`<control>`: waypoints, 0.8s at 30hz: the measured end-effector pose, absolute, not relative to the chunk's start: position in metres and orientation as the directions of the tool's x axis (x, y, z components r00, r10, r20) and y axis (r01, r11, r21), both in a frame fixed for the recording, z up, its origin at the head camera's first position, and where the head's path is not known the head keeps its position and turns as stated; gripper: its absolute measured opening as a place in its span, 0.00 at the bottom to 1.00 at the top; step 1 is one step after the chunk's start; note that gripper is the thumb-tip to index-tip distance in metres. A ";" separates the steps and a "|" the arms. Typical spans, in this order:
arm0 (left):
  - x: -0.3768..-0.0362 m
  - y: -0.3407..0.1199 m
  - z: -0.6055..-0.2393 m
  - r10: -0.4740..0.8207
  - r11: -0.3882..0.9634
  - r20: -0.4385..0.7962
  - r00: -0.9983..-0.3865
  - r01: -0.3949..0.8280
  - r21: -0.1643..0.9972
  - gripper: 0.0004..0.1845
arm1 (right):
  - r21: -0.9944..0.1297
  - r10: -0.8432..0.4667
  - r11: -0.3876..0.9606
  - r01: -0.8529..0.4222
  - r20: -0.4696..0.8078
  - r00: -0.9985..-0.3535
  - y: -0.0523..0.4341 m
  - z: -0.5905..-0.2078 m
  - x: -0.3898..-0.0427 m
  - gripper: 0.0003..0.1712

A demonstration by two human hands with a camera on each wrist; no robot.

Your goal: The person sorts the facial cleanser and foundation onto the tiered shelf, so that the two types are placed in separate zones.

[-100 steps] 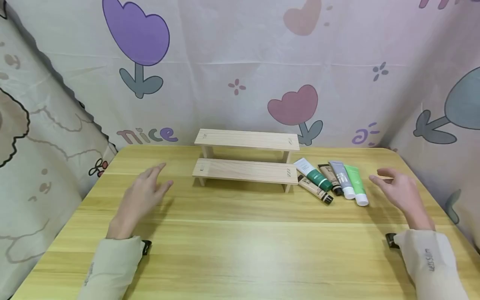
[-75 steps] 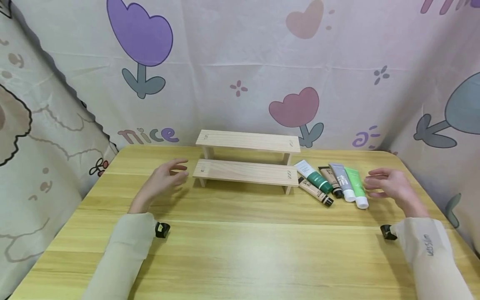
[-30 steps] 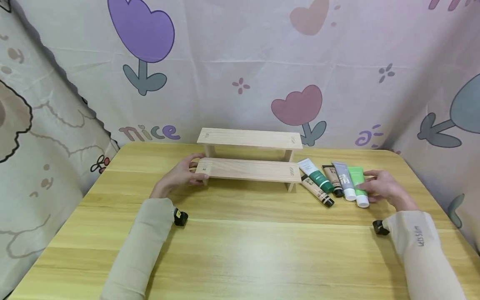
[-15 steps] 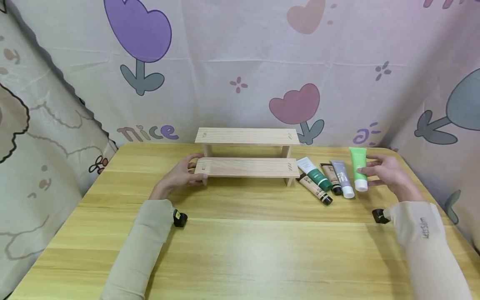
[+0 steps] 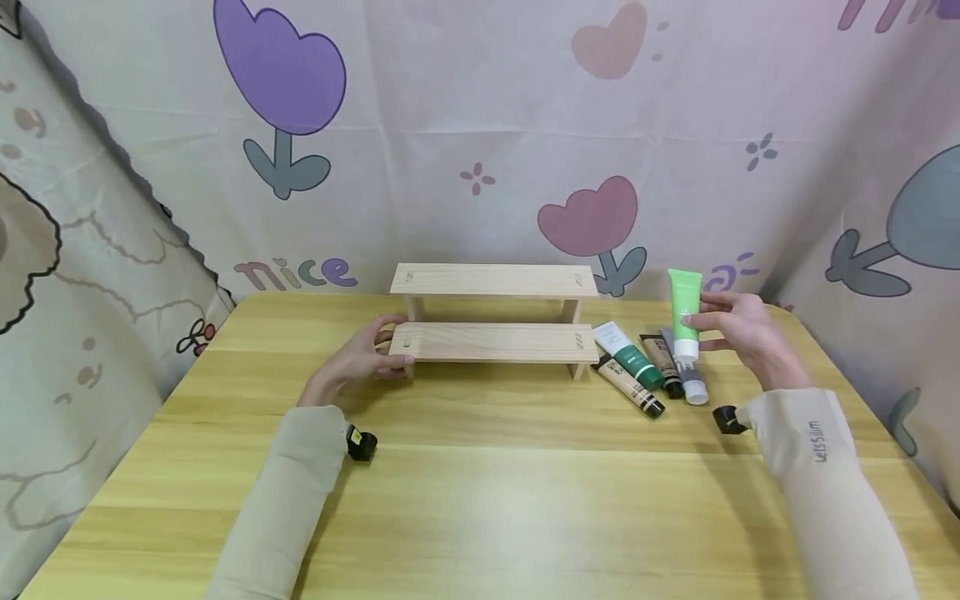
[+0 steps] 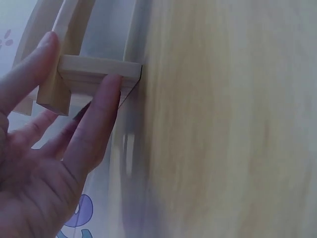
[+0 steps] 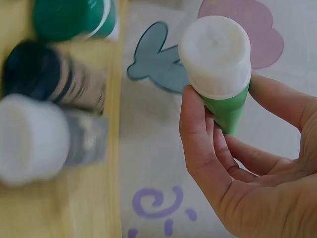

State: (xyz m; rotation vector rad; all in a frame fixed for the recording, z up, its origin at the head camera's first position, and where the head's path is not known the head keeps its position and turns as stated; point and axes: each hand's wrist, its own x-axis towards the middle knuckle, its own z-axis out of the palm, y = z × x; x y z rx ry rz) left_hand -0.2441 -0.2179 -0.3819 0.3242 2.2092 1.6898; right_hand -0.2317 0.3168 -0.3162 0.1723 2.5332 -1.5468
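A light wooden two-tier display stand (image 5: 495, 342) stands at the back middle of the table. My left hand (image 5: 358, 358) holds the left end of its lower board. In the left wrist view, the thumb lies on the board (image 6: 53, 96) and another finger on the leg (image 6: 99, 66) below it. My right hand (image 5: 746, 332) pinches a light green squeeze tube (image 5: 684, 304), raised with its white cap (image 7: 214, 57) downward. Under it in the head view lies a grey-purple tube (image 5: 693, 385), partly hidden by the green one.
Beside the stand's right end lie a white-and-dark-green tube (image 5: 630, 357) and two beige tubes with black caps, one in front (image 5: 628, 386) and one behind (image 5: 660, 363). A printed fabric curtain (image 5: 465, 100) hangs behind the wooden table (image 5: 480, 500).
My left hand has come in from the left and taken hold of the stand's end. My right hand has picked up the green tube and carried it up and leftward.
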 end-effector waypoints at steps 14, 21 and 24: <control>-0.244 -0.216 -0.382 0.370 0.253 -0.148 -0.917 -0.054 0.966 0.44 | -0.929 -0.019 0.352 0.116 -0.131 -0.991 0.259 -0.292 -0.252 0.44; -0.243 -0.216 -0.384 0.358 0.250 -0.156 -0.921 -0.066 0.966 0.44 | -0.968 -0.026 0.243 0.059 -0.067 -0.997 0.222 -0.287 -0.260 0.43; -0.242 -0.218 -0.385 0.357 0.229 -0.158 -0.921 -0.078 0.970 0.44 | -0.974 -0.022 0.224 0.037 -0.043 -0.999 0.206 -0.286 -0.263 0.42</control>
